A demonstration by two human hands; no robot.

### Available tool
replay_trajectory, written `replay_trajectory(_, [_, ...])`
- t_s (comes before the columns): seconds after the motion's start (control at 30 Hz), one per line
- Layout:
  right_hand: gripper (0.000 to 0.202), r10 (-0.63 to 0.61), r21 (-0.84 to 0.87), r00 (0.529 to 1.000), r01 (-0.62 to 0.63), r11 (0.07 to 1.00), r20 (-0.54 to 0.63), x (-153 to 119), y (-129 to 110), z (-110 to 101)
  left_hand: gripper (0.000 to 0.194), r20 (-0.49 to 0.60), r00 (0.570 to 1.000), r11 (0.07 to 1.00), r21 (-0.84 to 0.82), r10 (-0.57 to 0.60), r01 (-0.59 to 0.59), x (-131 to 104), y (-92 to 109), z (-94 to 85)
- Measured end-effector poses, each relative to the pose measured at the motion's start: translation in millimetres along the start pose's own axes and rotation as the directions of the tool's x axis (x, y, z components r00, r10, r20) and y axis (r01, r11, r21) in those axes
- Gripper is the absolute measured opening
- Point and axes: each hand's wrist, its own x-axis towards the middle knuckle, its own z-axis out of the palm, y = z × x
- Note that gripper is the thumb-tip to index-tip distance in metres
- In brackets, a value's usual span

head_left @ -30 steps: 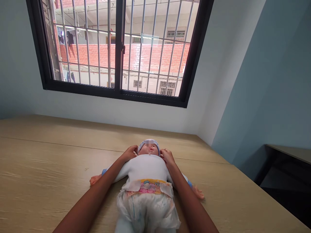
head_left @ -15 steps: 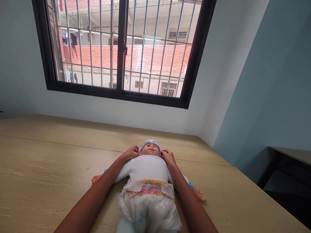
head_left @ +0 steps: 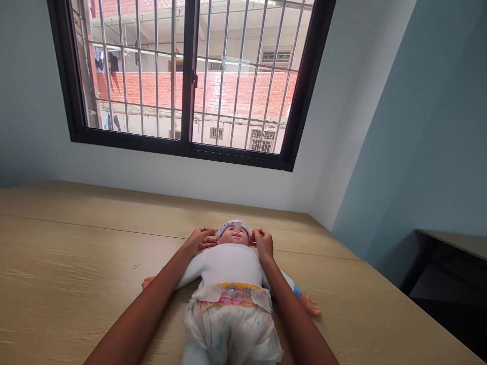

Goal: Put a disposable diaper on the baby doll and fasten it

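A baby doll [head_left: 232,263] lies on its back, head away from me, in a white top and a diaper [head_left: 234,324] with a colourful waistband. On its head is a white hat [head_left: 228,224] with blue lettering and a pale patch at the front. My left hand [head_left: 202,239] is at the left side of the doll's head, fingers stretched out and apart, the tips by the hat's edge. At the right side my right hand [head_left: 263,243] has its fingers curled in a pinch at the hat's edge; the fingertips are partly hidden.
The doll rests on a wide wooden table [head_left: 76,274] with a seam across it. Behind stands a wall with a black-framed barred window [head_left: 186,147]. A dark piece of furniture [head_left: 449,263] stands beyond the table's right edge.
The hat's front looks different: a pale patch now shows where lettering was. My left fingers have spread out from a more curled pose. My right hand's fingers have shifted slightly.
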Motion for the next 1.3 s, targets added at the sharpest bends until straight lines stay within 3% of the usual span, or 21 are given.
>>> replay_trajectory(0.17, [0.012, -0.03, -0.129, 0.999, 0.024, 0.991, -0.043, -0.8, -0.1, -3.5, 0.039, -0.058, 0.998, 0.989, -0.148, -0.014, 0.006, -1.7, 1.8, 2.3])
replay_trajectory(0.4, [0.013, -0.051, -0.258, 0.996, 0.029, 0.966, -0.077, -3.4, -1.8, -3.7, 0.035, -0.075, 0.997, 0.982, -0.187, 0.024, -0.038, 0.9, 2.8, 2.4])
replay_trajectory(1.03, [0.015, -0.006, -0.413, 0.997, -0.025, 0.91, -0.074, -0.3, -1.2, -5.4, 0.035, -0.158, 0.97, 0.98, 0.109, 0.185, -0.169, 7.0, 1.0, 7.7])
replay_trajectory(1.3, [0.015, 0.058, -0.329, 0.998, -0.052, 0.943, 0.009, -2.1, -0.2, -4.5, 0.04, -0.092, 0.976, 0.974, 0.138, 0.195, -0.182, 7.8, 1.8, 6.3])
